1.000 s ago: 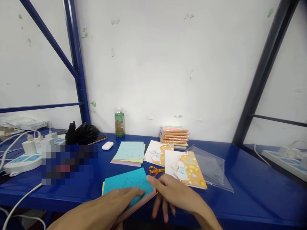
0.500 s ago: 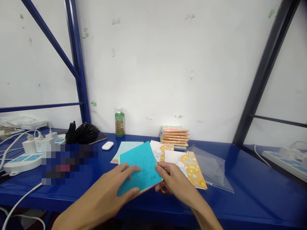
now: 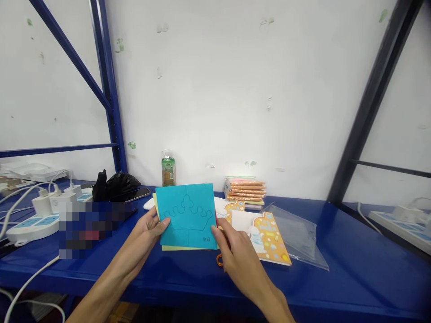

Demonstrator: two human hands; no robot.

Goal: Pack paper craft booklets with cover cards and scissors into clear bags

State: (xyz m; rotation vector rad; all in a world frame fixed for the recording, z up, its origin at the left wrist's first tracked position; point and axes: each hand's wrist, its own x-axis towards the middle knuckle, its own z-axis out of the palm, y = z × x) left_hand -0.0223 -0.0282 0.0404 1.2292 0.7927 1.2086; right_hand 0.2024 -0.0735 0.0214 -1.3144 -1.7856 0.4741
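A blue sheet of paper (image 3: 186,220) printed with a crown outline faces me, held up above the table. Yellow paper (image 3: 173,248) shows behind its left and lower edges, and a red sliver at the right. My left hand (image 3: 151,229) pinches the left edge, thumb in front. On the right edge, my right hand (image 3: 235,246) grips it with the thumb over the lower corner. An orange ring-shaped handle (image 3: 219,260) pokes out beside my right hand; the rest of it is hidden. Right of the sheets lie orange-and-white patterned cards (image 3: 269,237).
Clear plastic sleeves (image 3: 303,237) lie right of the cards. A stack of wrapped packs (image 3: 245,193) and a green-labelled bottle (image 3: 168,168) stand near the wall. At left are a power strip (image 3: 33,231) with chargers, a black bag (image 3: 121,183) and a phone (image 3: 134,194).
The blue sheet has been turned upright and raised to face me. My left hand has gone from lying over it to pinching its left edge. My right hand still holds the right side.
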